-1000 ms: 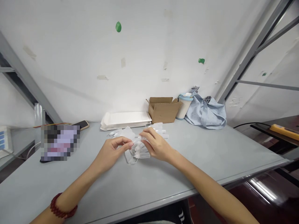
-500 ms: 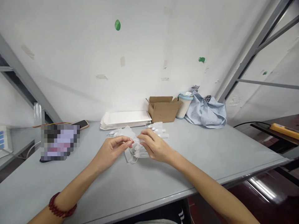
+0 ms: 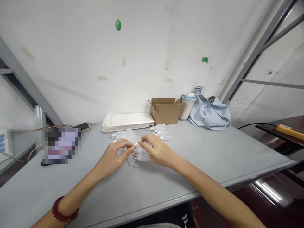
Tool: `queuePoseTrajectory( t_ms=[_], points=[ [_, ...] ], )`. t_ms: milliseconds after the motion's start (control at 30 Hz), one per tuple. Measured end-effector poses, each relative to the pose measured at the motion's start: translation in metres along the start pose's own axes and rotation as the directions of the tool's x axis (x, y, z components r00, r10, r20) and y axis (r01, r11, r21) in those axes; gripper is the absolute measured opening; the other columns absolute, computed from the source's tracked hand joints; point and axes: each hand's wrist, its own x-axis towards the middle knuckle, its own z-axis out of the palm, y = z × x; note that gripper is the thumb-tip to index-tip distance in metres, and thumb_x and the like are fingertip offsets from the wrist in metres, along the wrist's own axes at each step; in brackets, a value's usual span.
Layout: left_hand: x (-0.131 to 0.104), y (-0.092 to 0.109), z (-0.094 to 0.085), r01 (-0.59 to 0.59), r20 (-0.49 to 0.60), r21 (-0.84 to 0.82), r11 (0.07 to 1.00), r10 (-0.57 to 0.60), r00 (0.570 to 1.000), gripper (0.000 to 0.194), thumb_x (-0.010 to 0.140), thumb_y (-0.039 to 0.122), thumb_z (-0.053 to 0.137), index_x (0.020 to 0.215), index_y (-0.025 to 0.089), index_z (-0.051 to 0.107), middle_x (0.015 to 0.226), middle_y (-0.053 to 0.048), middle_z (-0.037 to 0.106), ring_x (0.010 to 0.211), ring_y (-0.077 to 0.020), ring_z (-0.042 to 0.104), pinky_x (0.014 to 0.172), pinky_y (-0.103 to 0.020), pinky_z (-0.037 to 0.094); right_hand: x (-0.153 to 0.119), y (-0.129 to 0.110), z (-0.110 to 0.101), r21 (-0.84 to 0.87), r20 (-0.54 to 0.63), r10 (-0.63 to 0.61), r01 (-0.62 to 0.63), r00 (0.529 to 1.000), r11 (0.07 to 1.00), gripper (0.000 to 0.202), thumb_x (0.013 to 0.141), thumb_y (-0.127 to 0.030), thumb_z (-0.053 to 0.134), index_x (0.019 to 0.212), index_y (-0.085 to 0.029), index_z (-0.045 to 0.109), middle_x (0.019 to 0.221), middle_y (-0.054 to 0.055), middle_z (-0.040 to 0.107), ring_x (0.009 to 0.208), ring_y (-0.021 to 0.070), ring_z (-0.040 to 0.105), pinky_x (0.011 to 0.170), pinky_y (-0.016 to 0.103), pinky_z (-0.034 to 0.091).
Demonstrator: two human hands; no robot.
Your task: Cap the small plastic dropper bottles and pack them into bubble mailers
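Observation:
My left hand point(image 3: 118, 153) is closed in a pinch, thumb and forefinger meeting on a small whitish piece too tiny to name. Facing it, my right hand point(image 3: 156, 150) is pinched too, its fingertips close to the same piece. Below and between them lies a loose pile of white pieces with thin cords point(image 3: 140, 155). A thin translucent white sheet point(image 3: 129, 135) lies just behind my left hand. Several small clear tubes with white ends point(image 3: 163, 134) rest beyond my right hand. What exactly sits between the fingertips is hidden.
At the wall stand a white flat stack point(image 3: 128, 121), an open cardboard box point(image 3: 166, 112), a cup with a blue lid point(image 3: 187, 107) and a light blue cloth bag point(image 3: 210, 112). Phones point(image 3: 85, 126) lie at the left of the grey table point(image 3: 190, 171).
Both hands stay over the pile with only small finger movements. The right fingertips have shifted slightly left, and the left thumb and forefinger have opened into a rounder pinch.

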Motion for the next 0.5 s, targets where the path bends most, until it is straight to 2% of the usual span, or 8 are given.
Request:
queuePoseTrajectory(
  t_ms=[200,500],
  points=[
    [-0.001,-0.005,0.006,-0.080,-0.002,0.053,0.995,0.080,0.997,0.026,0.089,0.035,0.050,0.074,0.020,0.063,0.074,0.001,0.062,0.071,-0.0149,0.055,0.069,-0.027,0.040,0.001,-0.005,0.001,-0.109,0.035,-0.063,0.066,0.997,0.992,0.023,0.090,-0.001,0.035,0.097,-0.006,0.056,0.091,0.014,0.054,0.080,0.0185,0.045,0.071,0.029,0.039],
    [-0.004,-0.011,0.014,-0.187,-0.042,0.075,0.979,0.191,0.981,0.021,0.090,0.027,0.049,0.075,0.019,0.060,0.074,-0.001,0.059,0.074,-0.0150,0.053,0.068,-0.028,0.041,-0.003,-0.006,0.007,-0.080,0.023,-0.068,0.070,0.997,0.994,0.025,0.086,0.002,0.034,0.097,-0.008,0.054,0.091,0.014,0.054,0.080,0.0190,0.045,0.070,0.029,0.039]
  ],
)
